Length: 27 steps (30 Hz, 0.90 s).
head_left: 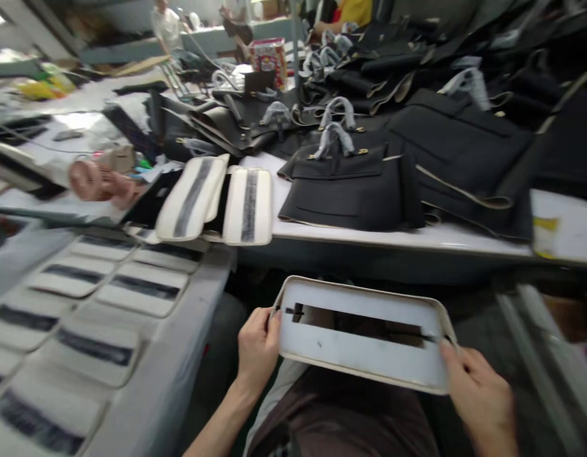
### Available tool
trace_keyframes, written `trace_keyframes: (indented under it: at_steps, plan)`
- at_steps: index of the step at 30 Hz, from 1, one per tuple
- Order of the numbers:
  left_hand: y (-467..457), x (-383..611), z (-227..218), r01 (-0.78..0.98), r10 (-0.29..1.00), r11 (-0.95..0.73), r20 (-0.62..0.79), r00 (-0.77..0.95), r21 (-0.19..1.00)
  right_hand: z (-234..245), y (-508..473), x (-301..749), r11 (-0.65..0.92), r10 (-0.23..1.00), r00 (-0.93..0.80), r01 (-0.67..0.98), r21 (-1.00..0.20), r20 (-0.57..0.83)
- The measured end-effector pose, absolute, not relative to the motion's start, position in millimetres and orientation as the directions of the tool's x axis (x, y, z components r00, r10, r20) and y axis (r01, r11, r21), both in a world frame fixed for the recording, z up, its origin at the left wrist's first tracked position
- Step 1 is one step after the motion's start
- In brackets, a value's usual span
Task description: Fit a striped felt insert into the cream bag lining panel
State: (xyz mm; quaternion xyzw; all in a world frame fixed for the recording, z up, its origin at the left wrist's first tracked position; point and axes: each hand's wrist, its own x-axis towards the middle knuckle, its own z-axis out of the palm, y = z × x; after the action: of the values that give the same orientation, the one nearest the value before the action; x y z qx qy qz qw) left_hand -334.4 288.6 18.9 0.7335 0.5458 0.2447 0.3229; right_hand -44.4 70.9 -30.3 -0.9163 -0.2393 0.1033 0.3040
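A white rectangular frame-like panel (355, 358) with rounded corners, a raised rim and a long slot through its middle is held level above my lap. My left hand (259, 346) pinches its left end, thumb on the inner side of the rim. At the opposite end my right hand (478, 387) grips the rim, thumb on top and fingers outside. Through the slot the dark clothing below shows. Small dark marks or fittings sit at both ends of the slot. What the panel's underside looks like is hidden.
On the left table, rows of cream pads with dark strips (143, 287) lie spread out. Two more pads (248, 206) rest at the white table's edge. Black bags with wrapped handles (345, 197) pile up ahead. A pink fan (91, 181) stands left; people sit farther back.
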Motion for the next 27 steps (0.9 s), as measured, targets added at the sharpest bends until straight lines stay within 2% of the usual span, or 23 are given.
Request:
trace_keyframes:
  at_steps: [6,14,16,19,22,25,27]
  plan:
    - [292.9,-336.9,18.4,0.741,0.932,-0.314,0.046,0.359,0.594,-1.8,87.3,-61.4,-0.591,0.507,0.862,0.348,-0.728,0.001]
    - [312.1,-335.7,31.5,0.828,0.910,-0.128,-0.268,0.318,0.545,-4.2,75.5,-66.8,-0.566,0.466,0.880,0.220,-0.794,-0.088]
    - [318.7,-334.6,34.0,0.832,0.886,-0.121,-0.320,0.336,0.541,-3.8,76.3,-62.2,-0.584,0.466,0.877,0.206,-0.785,-0.116]
    - [327.9,-330.8,37.4,0.839,0.864,-0.184,-0.324,0.387,0.512,-0.1,81.6,-48.8,-0.621,0.481,0.861,0.200,-0.758,-0.167]
    - [332.7,-326.1,40.0,0.861,0.865,-0.284,-0.275,0.420,0.422,3.4,86.1,-35.1,-0.659,0.564,0.806,0.311,-0.685,-0.178]
    - [331.8,-323.6,41.7,0.868,0.869,-0.352,-0.224,0.442,0.350,0.3,84.1,-27.8,-0.657,0.625,0.776,0.459,-0.598,-0.091]
    - [330.0,-322.9,42.3,0.865,0.875,-0.360,-0.197,0.443,0.350,-4.5,82.2,-25.4,-0.640,0.655,0.756,0.550,-0.537,-0.008]
